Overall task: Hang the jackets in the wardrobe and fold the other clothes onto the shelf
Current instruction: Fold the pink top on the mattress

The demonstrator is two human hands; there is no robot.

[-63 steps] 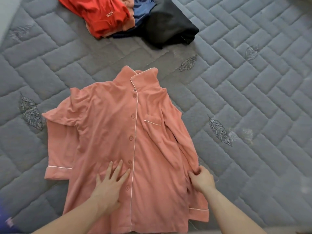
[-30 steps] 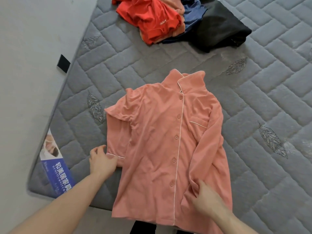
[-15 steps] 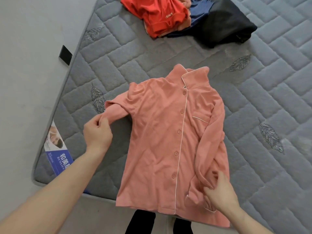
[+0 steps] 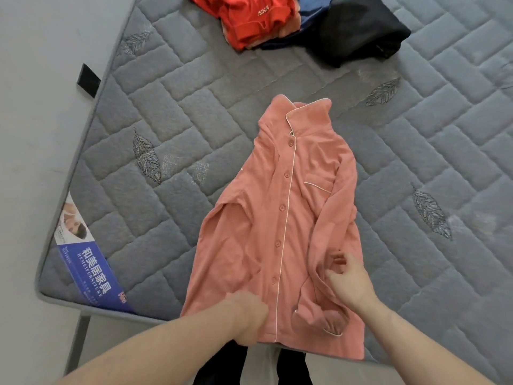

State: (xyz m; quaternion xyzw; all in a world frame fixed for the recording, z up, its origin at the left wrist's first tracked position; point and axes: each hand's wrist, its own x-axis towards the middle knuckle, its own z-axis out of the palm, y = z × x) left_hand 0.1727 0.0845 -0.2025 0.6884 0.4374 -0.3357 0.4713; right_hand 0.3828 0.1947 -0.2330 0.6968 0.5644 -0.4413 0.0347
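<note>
Head view: pink pyjama shirt [image 4: 280, 218] laid buttoned-side up at the mattress [image 4: 194, 112] edge, both sleeves folded inward. Left hand [image 4: 249, 318] clenched on the hem; right hand [image 4: 347, 282] released, touching the right sleeve. Folding step judged underway; next, hem folded toward collar.

A salmon-pink pajama shirt [image 4: 280, 218] with thin white piping lies on a grey mattress [image 4: 416, 273] quilted in a brick pattern (dark leaf motifs dotted about), beside red [image 4: 249, 20], navy [image 4: 311, 12] and black [image 4: 358, 31] clothes and a blue-and-white label [image 4: 88, 273].
</note>
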